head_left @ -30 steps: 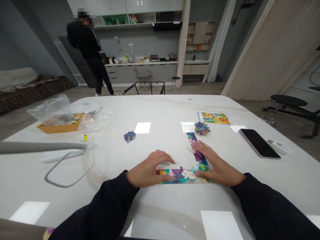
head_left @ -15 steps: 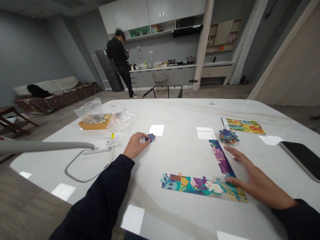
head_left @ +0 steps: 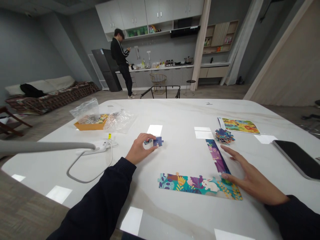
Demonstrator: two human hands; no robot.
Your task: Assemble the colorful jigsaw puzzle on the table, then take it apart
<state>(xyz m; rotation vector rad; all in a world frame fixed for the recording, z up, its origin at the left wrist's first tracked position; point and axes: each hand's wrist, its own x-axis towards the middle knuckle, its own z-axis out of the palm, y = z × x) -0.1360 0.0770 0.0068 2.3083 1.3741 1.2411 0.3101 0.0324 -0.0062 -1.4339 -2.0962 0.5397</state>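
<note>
Between the thumb and fingers of my left hand (head_left: 140,148) is a dark blue puzzle piece (head_left: 157,142), held just above the table. Partly hidden behind those fingers, more puzzle pieces (head_left: 147,141) lie on the tabletop. Joined pieces form an L: a bottom strip (head_left: 195,184) with a white rabbit and plants, and a side strip (head_left: 216,156) with a purple owl. My right hand (head_left: 246,178) rests with fingers apart at the corner of the L, its thumb touching the strip. Just beyond its fingertips sits a pile of puzzle pieces (head_left: 224,136).
A picture sheet (head_left: 241,125) and a phone (head_left: 296,158) lie at the right. On the left are an orange box (head_left: 90,126) with plastic bags and a white power strip (head_left: 96,146) with a cable. A person (head_left: 120,60) stands by the kitchen counter.
My left hand has lifted the blue piece off the others and moved it slightly right, turning its face into view. My right hand stays by the strips. The standing person has shifted posture.
</note>
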